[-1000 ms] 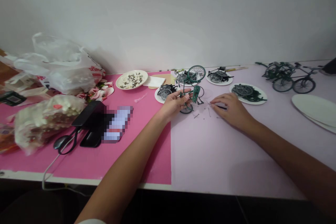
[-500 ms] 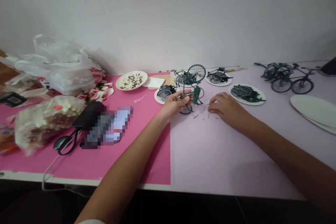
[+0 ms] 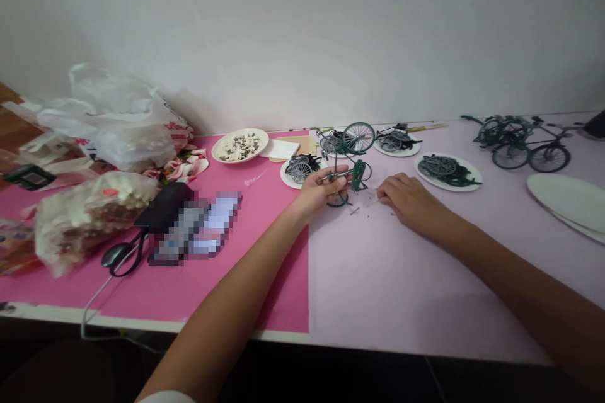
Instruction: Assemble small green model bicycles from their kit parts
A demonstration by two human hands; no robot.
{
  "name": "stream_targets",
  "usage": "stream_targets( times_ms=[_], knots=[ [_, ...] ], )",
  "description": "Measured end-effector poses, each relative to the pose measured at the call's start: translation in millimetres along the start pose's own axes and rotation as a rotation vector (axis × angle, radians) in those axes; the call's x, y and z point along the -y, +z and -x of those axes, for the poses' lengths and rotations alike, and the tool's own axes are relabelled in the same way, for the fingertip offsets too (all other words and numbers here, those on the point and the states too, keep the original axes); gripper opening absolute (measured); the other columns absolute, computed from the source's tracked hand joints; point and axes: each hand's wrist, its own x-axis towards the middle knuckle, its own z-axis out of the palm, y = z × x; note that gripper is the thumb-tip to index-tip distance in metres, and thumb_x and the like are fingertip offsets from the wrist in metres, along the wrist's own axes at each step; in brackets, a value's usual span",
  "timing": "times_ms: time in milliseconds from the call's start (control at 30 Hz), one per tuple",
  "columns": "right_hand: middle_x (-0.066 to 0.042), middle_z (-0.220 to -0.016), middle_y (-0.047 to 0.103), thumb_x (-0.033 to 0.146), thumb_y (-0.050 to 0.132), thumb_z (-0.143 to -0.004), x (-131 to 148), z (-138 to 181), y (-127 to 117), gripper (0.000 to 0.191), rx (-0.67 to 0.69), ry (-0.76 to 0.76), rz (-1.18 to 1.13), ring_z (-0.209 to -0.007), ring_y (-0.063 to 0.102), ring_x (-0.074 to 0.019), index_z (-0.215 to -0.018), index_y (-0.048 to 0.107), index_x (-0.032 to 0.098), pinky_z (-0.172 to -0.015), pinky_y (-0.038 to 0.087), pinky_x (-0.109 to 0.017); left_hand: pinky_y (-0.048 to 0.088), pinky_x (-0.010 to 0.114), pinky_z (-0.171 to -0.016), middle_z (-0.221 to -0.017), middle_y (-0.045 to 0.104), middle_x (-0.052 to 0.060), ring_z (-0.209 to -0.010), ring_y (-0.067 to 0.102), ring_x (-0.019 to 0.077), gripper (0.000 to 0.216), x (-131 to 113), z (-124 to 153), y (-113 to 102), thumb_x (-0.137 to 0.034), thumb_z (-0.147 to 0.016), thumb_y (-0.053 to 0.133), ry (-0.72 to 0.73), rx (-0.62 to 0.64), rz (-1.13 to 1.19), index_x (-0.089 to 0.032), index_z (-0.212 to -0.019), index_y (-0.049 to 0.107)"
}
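Observation:
My left hand [image 3: 324, 192] is closed around a green model bicycle [image 3: 358, 175], keeping it tilted up above the table with one wheel [image 3: 359, 138] raised. Its lower parts are partly hidden by the fingers. To the right, my right hand [image 3: 399, 198] is closed in a pinch just over the lilac surface. A small thin rod [image 3: 373, 199] shows at its fingertips, too fine to make out well. Between the hands, a few tiny dark pieces [image 3: 354, 210] lie on the table.
Plates of loose parts stand behind: wheels [image 3: 302, 171], black pieces [image 3: 397, 141] and green pieces [image 3: 454, 171]. Finished-looking model bicycles [image 3: 548, 154] and flat white plates [image 3: 570, 201] are at right. At left are a plastic bag [image 3: 127, 113], a clear bag [image 3: 94, 214] and a black-strapped object [image 3: 118, 255].
My right hand has curled its fingers more and the thin rod has tipped from upright to nearly level. My left hand still grips the bicycle. The view has shifted slightly.

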Motion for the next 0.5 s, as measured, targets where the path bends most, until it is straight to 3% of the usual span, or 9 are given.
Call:
stream_targets(
  times_ms=[133, 233, 333, 500],
  knots=[
    [-0.012, -0.097, 0.069, 0.032, 0.047, -0.101, 10, 2, -7, 0.018, -0.105, 0.122, -0.180, -0.091, 0.062, -0.0292, -0.092, 0.060, 0.024, -0.079, 0.048, -0.042, 0.052, 0.031, -0.092, -0.108, 0.079, 0.009, -0.106, 0.073, 0.0212, 0.049, 4, -3, 0, -0.027, -0.070, 0.096, 0.077, -0.111, 0.013, -0.017, -0.113, 0.074],
    [-0.007, -0.088, 0.068, 0.038, 0.058, -0.096, 18, 6, -9, 0.014, -0.140, 0.268, -0.346, -0.074, 0.059, -0.0228, -0.094, 0.062, 0.025, -0.068, 0.047, -0.036, 0.052, 0.032, -0.092, -0.111, 0.079, 0.009, -0.110, 0.073, 0.0242, 0.050, 6, -6, -1, -0.027, -0.068, 0.096, 0.114, -0.162, 0.010, -0.018, -0.111, 0.073],
    [-0.004, -0.081, 0.067, 0.042, 0.066, -0.091, 22, 7, -7, 0.017, -0.174, 0.351, -0.452, -0.062, 0.053, -0.0182, -0.090, 0.065, 0.025, -0.060, 0.045, -0.033, 0.052, 0.035, -0.097, -0.114, 0.079, 0.010, -0.108, 0.074, 0.0238, 0.052, 8, -7, -1, -0.025, -0.069, 0.095, 0.136, -0.162, 0.023, -0.018, -0.116, 0.073],
    [-0.007, -0.090, 0.072, 0.051, 0.069, -0.090, 26, 6, -3, 0.026, -0.262, 0.417, -0.535, -0.072, 0.063, -0.0215, -0.091, 0.066, 0.025, -0.063, 0.052, -0.034, 0.050, 0.036, -0.103, -0.114, 0.079, 0.011, -0.105, 0.074, 0.0212, 0.051, 7, -5, 1, -0.019, -0.072, 0.093, 0.096, -0.114, 0.049, -0.015, -0.119, 0.074]
  ],
)
